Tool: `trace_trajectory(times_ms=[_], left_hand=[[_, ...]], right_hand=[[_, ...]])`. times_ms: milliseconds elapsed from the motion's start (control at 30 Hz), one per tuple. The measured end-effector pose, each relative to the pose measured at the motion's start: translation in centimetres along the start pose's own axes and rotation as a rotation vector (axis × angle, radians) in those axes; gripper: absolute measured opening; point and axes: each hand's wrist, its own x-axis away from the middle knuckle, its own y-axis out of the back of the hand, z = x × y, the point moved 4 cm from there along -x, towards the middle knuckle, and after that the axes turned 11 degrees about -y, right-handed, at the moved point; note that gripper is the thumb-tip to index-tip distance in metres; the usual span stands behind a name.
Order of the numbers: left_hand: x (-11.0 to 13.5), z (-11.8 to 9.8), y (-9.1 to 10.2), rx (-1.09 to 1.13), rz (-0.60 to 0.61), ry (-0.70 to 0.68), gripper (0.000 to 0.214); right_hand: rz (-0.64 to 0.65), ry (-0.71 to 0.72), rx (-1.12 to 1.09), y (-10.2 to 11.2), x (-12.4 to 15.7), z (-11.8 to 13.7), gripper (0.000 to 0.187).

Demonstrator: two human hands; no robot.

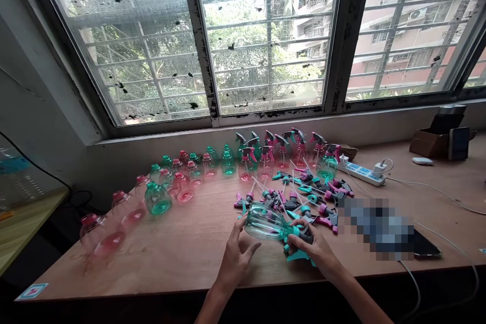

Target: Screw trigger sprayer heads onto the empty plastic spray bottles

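A green see-through spray bottle (265,221) lies tilted on its side in the air between my hands, its base to the left. My left hand (236,250) holds it by the base end, with the thumb standing apart from the plastic. At the neck, my right hand (312,248) grips the teal collar and dark trigger sprayer head fitted there. Some of my right fingers are hidden behind the neck. Just beyond the bottle is a pile of loose teal, pink and grey sprayer heads (292,202) with thin white tubes.
Open-topped pink bottles (184,190) and green bottles (157,200) stand along the table's left and back. Several bottles with sprayers (282,152) stand by the window. To the right are a power strip (362,173), cables, a phone (427,244) and a brown box (429,143).
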Motion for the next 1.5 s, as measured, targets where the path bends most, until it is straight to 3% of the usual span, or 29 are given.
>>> trace_trajectory(times_ms=[67,233,500,667,1000,1167,1433,1500], left_hand=[[0.10,-0.12,0.00,-0.003,-0.005,0.016,0.056],[0.07,-0.28,0.07,0.007,-0.031,0.026,0.037],[0.01,-0.23,0.04,-0.007,-0.011,0.005,0.054],[0.14,-0.26,0.04,0.003,-0.009,-0.001,0.044],[0.02,-0.37,-0.01,-0.024,0.000,-0.046,0.059],[0.04,-0.14,0.15,-0.035,-0.022,-0.041,0.042],[0.10,-0.26,0.10,-0.013,-0.009,-0.049,0.059],[0.14,-0.32,0.08,0.006,-0.010,-0.040,0.054]], right_hand=[[0.005,-0.001,0.011,-0.04,-0.02,-0.06,0.043],[0.009,-0.006,0.035,-0.10,0.00,-0.11,0.042],[0.006,-0.012,0.045,-0.10,0.17,0.23,0.040],[0.012,-0.022,0.046,-0.12,0.16,0.09,0.040],[-0.001,-0.026,0.034,-0.28,0.26,0.40,0.043],[-0.011,-0.027,0.054,-0.42,0.17,0.36,0.046],[-0.020,-0.025,0.067,-0.35,0.11,0.32,0.048],[-0.014,-0.018,0.078,-0.45,0.18,0.36,0.046]])
